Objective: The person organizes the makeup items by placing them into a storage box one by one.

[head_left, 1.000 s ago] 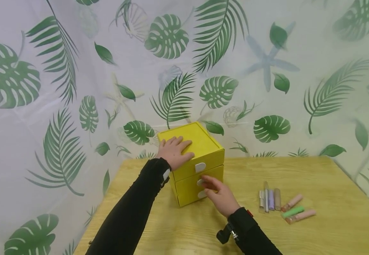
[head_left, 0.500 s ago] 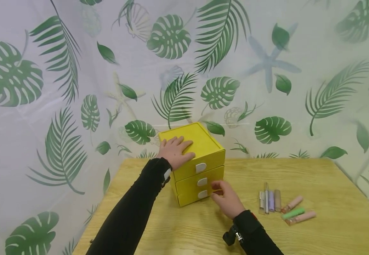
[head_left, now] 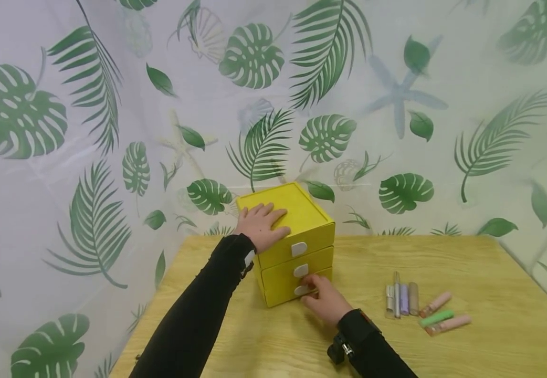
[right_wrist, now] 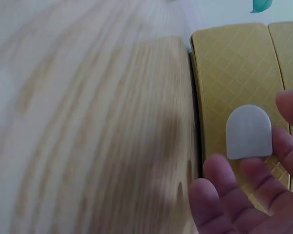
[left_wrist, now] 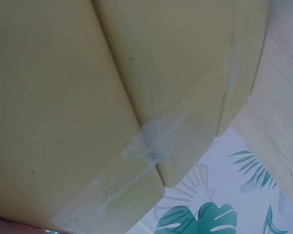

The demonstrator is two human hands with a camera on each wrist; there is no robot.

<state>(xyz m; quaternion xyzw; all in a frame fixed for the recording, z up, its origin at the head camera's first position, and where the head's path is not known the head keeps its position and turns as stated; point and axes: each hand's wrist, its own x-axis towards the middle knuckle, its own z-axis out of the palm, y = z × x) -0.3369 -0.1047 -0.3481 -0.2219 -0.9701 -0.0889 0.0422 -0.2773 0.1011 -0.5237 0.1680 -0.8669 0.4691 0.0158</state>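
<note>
A yellow three-drawer box (head_left: 278, 286) stands on the table, its drawers pushed in and each fitted with a pale rounded tab handle. My left hand (head_left: 260, 226) lies flat on the box's top with its fingers spread. In the left wrist view only a sliver of that hand shows at the lower left corner, beside the taped yellow side of the box (left_wrist: 63, 97). My right hand (head_left: 326, 302) is at the lowest drawer. Its fingertips sit right at the edge of the bottom tab handle (right_wrist: 249, 132), with the thumb held apart from the fingers.
To the right on the wooden table (head_left: 372, 346) stand several slim tubes (head_left: 404, 299) in a row. Beside them lie two pinkish tubes (head_left: 450, 324) and a green tube (head_left: 437, 318). A leaf-patterned curtain (head_left: 396, 131) hangs behind the table.
My right hand has moved down from the middle tab handle, drawn back a little to the right, then come in to the bottom one. My left hand has stayed on the box top.
</note>
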